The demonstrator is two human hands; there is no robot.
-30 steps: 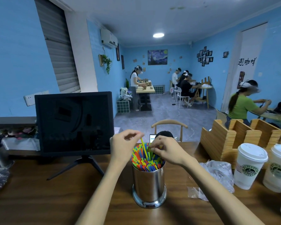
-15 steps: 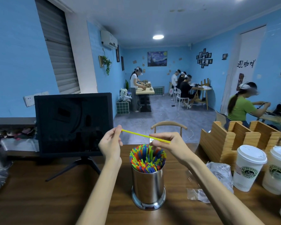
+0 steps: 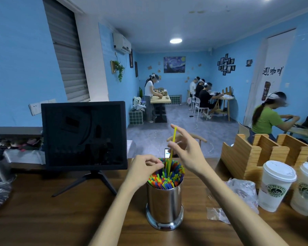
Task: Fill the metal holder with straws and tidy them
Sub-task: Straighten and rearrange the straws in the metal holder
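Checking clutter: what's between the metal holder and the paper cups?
Head view: crumpled clear plastic wrapping lies on the table between the metal holder and the paper cups.

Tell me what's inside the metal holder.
The metal holder is packed with colourful straws; the right hand pinches a taller yellow straw standing among them. Its steel wall hides their lower lengths.
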